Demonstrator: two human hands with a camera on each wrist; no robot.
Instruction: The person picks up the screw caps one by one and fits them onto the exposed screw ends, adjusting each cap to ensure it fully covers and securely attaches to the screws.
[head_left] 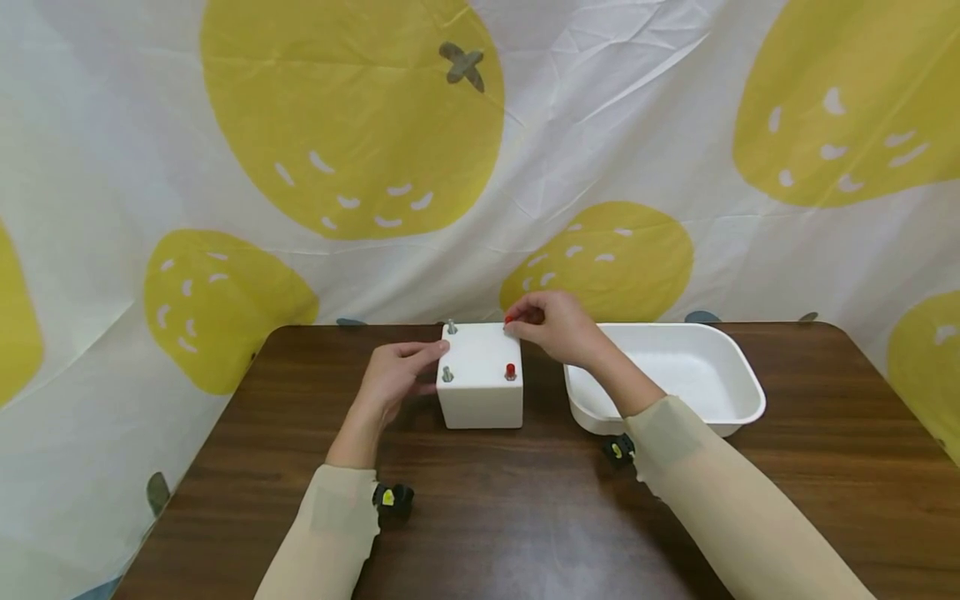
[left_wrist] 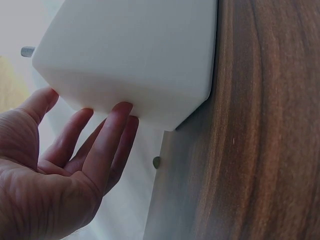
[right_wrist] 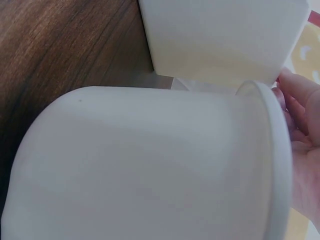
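Note:
A white block (head_left: 483, 408) sits on the table with metal bolts standing at the corners of its top. Both left-hand ones, the back-left bolt (head_left: 452, 327) and front-left bolt (head_left: 447, 374), are bare. A red cap (head_left: 511, 371) covers the front-right one. At the back-right corner my right hand (head_left: 558, 325) pinches another red cap (head_left: 509, 318) between thumb and fingers; the bolt there is mostly hidden. My left hand (head_left: 393, 372) touches the block's left side with its fingertips, thumb at the top edge. The left wrist view shows these fingers (left_wrist: 107, 142) nearly straight against the side.
Right of the block stands a white tray (head_left: 738, 367) with raised walls, under my right forearm. Its wall (right_wrist: 150, 165) fills much of the right wrist view. A patterned cloth (head_left: 360, 283) hangs behind the brown wooden table (head_left: 495, 517).

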